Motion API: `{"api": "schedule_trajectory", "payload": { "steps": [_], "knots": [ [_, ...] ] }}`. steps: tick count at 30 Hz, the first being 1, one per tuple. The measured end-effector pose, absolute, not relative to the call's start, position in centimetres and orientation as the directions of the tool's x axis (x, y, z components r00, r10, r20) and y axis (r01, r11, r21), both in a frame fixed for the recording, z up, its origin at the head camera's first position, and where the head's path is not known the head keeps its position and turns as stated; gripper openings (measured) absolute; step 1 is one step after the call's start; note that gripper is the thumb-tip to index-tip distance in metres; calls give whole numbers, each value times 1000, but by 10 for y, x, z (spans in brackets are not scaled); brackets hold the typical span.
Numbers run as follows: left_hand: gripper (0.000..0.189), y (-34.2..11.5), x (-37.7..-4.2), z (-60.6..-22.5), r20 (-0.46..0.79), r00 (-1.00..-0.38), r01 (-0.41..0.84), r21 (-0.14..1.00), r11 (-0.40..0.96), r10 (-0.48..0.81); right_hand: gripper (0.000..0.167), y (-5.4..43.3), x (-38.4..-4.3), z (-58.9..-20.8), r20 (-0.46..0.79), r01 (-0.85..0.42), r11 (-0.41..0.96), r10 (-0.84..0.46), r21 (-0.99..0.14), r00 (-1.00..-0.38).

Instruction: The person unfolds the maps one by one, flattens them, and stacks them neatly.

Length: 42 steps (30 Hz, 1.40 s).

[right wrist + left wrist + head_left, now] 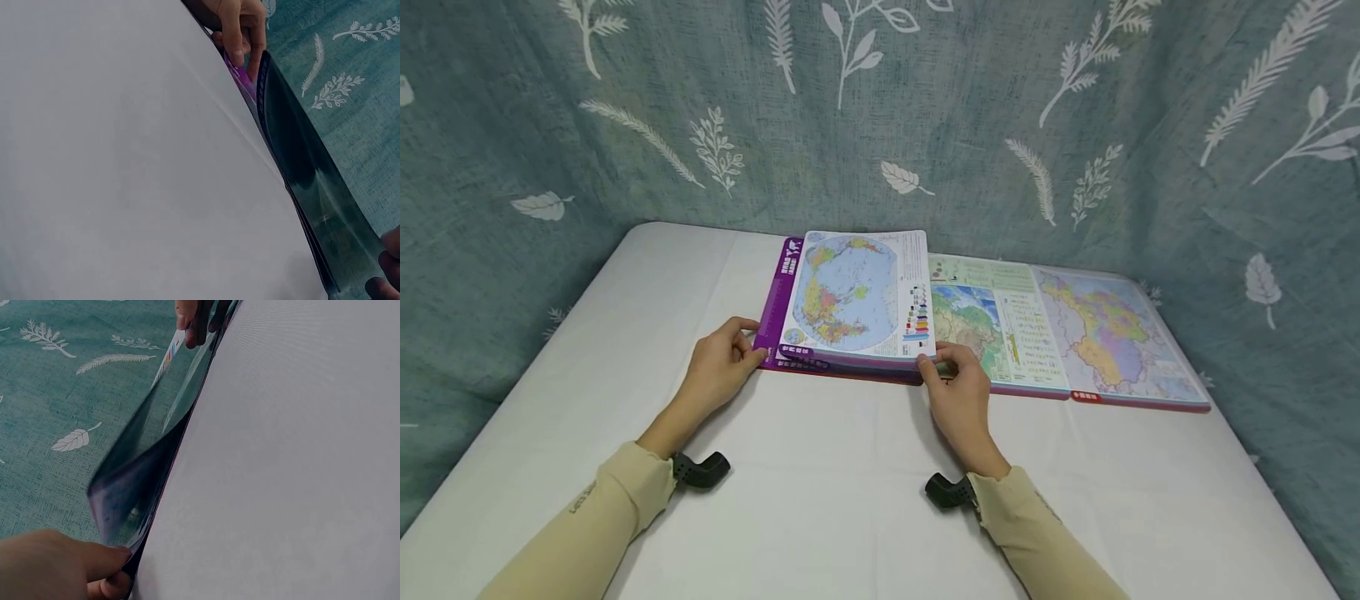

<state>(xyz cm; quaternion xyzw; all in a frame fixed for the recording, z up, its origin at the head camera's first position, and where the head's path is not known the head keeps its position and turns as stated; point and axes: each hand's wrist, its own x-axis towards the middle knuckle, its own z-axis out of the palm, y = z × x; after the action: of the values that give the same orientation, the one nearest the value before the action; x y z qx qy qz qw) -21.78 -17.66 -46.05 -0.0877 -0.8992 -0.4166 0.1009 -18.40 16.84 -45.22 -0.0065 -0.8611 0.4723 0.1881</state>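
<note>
A folding map lies along the back of the white table. Its upper panel, a world map point(850, 292) with a purple title strip, is folded over another purple-edged panel point(775, 300), with one edge curving up off it in the left wrist view. My left hand point(718, 358) holds the lower left corner of the purple-edged panel between thumb and fingers. With my right hand point(961, 396) I pinch the lower right corner of the world map panel, thumb on top. In the right wrist view the lifted panel point(312, 181) bows up between my two hands.
To the right lie more spread panels, one with green relief and text point(1030, 325) and one with a coloured country map point(1120, 333). A patterned teal curtain point(880, 117) hangs behind the white table point(820, 500). Each wrist wears a small black camera mount point(703, 471).
</note>
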Motion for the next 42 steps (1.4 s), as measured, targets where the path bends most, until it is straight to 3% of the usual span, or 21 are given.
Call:
{"api": "schedule_trajectory", "payload": {
  "steps": [42],
  "knots": [
    [39,-175,-216,-461,245,-967,226,723,653,63,28,260,-189,-456,324,-43,559,414,-828,-851]
  ]
}}
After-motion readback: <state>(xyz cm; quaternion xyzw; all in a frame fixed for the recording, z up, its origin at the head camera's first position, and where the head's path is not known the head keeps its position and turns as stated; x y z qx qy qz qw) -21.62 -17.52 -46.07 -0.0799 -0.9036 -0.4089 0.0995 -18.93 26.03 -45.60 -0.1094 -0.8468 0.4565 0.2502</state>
